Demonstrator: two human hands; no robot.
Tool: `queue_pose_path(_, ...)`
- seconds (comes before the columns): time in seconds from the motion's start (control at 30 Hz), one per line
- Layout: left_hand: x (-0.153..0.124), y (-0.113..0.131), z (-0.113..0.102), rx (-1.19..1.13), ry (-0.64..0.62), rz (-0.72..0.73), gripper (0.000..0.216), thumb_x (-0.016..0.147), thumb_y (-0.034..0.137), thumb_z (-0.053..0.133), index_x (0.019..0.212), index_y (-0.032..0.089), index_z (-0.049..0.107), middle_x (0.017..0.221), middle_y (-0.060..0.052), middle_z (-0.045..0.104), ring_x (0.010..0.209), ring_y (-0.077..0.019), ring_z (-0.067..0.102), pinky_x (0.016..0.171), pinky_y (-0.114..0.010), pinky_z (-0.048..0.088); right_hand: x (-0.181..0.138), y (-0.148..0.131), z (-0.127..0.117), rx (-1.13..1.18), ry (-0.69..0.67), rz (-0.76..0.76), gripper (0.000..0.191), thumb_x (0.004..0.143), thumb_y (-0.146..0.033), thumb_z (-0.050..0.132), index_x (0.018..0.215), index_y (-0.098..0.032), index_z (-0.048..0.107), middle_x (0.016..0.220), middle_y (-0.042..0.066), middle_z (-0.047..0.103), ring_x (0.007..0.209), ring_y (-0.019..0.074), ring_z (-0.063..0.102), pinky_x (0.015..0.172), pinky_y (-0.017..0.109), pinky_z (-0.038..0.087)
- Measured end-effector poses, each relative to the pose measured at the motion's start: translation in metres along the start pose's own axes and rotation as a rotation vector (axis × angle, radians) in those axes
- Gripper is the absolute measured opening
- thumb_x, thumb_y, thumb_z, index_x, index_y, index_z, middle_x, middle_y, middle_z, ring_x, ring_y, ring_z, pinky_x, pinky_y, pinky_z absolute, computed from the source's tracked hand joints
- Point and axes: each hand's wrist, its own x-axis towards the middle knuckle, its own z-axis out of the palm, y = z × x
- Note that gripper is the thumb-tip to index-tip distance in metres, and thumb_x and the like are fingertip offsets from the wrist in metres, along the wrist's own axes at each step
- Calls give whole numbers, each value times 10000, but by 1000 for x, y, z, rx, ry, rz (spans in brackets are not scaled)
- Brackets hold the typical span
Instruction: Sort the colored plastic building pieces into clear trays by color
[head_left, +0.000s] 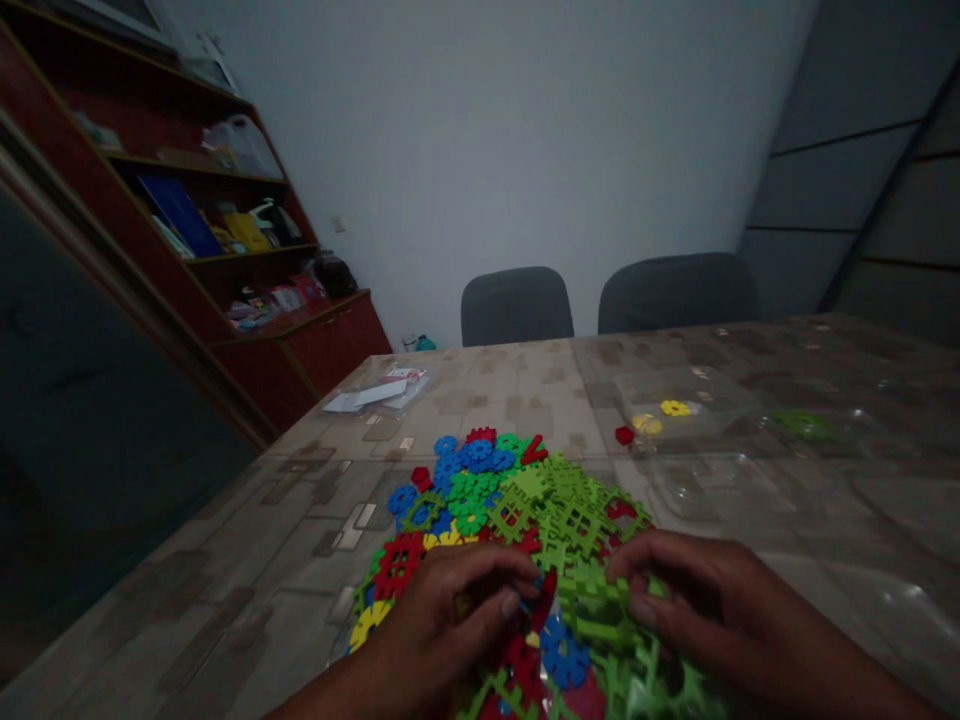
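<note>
Most of the plastic pieces (527, 484) are left loose in one mixed heap on the near part of the table (255, 540), around two bare hands. A blue disc (564, 652) is noted between the hands. The left hand (465, 605) is held palm inward, its fingers curled and its thumb brought close to the index finger, beside a red strip (546, 602); whether anything is grasped cannot be told. The right hand (701, 590) is reached in from the right, with thumb and index finger bent at a green piece (596, 605); contact is indicated, but a firm grasp cannot be confirmed. Within the heap, colours are partly grouped, green mainly to the right. Beyond it, only a few yellow pieces (675, 408) and some green pieces (806, 425) are found in clear trays (739, 475). Farther off, two chairs (517, 305) are placed against the table's far edge.
</note>
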Motion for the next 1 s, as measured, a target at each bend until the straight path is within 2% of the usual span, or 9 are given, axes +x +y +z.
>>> queue_pose_path(0.17, 0, -7, -3, 134, 21, 22, 206, 973, 249, 530, 1086, 255, 704, 1044, -48, 737, 960, -206, 679, 852, -337, 521, -3, -5, -18, -23, 12, 31, 160, 856, -324, 548, 889, -237, 677, 812, 13, 682, 706, 159, 595, 599, 242, 431)
queue_pose_path(0.27, 1, -11, -3, 153, 11, 45, 201, 985, 254, 524, 1089, 262, 696, 1042, -37, 735, 955, -195, 677, 837, -327, 518, -5, 3, -11, -37, -48, -65, 115, 818, -224, 557, 858, -237, 664, 798, -10, 684, 699, 145, 607, 599, 228, 429)
queue_pose_path(0.33, 2, -12, -3, 161, 9, 64, 197, 980, 240, 529, 1089, 266, 691, 1034, -30, 735, 946, -190, 677, 830, -323, 516, -5, 8, 0, -86, -67, -151, 186, 766, -132, 563, 879, -240, 663, 783, -25, 685, 658, 128, 605, 574, 213, 424)
queue_pose_path(0.43, 3, -10, -3, 199, 1, 110, 204, 977, 211, 522, 1087, 272, 683, 1016, -21, 729, 931, -184, 674, 822, -322, 514, -4, 10, 12, -135, 21, -291, 358, 697, -36, 577, 971, -246, 668, 808, -31, 703, 683, 125, 643, 622, 209, 479)
queue_pose_path(0.53, 4, -6, -3, 239, -38, 187, 217, 978, 192, 518, 1114, 281, 661, 1027, -15, 719, 937, -179, 667, 823, -317, 519, -4, 3, 2, -195, 103, -344, 381, 737, -42, 588, 1030, -265, 686, 919, -9, 737, 804, 153, 696, 696, 227, 541)
queue_pose_path(0.67, 1, 0, -4, 296, -172, 335, 272, 963, 273, 613, 1232, 307, 594, 1165, -15, 699, 1065, -200, 644, 949, -342, 505, -5, -1, -54, -306, 250, -341, 163, 906, -309, 602, 1008, -291, 728, 961, 10, 753, 852, 176, 718, 721, 261, 578)
queue_pose_path(0.77, -2, 1, -8, 401, -281, 370, 455, 915, 395, 698, 1330, 339, 522, 1310, -26, 642, 1188, -229, 603, 1068, -383, 451, -6, 12, -111, -425, 492, -199, 331, 913, -525, 581, 969, -253, 761, 941, 37, 758, 820, 174, 717, 701, 270, 546)
queue_pose_path(0.9, -5, 2, -13, 509, -423, 307, 539, 891, 442, 713, 1368, 349, 479, 1439, -36, 546, 1301, -263, 526, 1104, -421, 439, -9, 40, -182, -583, 809, 271, 178, 866, -219, 652, 974, -143, 771, 963, 63, 755, 802, 132, 677, 724, 279, 456)
queue_pose_path(1.0, -4, 3, -13, 536, -458, 267, 473, 910, 414, 697, 1333, 329, 505, 1463, -42, 517, 1313, -272, 515, 1088, -417, 463, -10, 67, -218, -733, 882, 455, 258, 860, -136, 656, 1100, -120, 750, 1044, 116, 742, 798, 159, 657, 662, 288, 415)
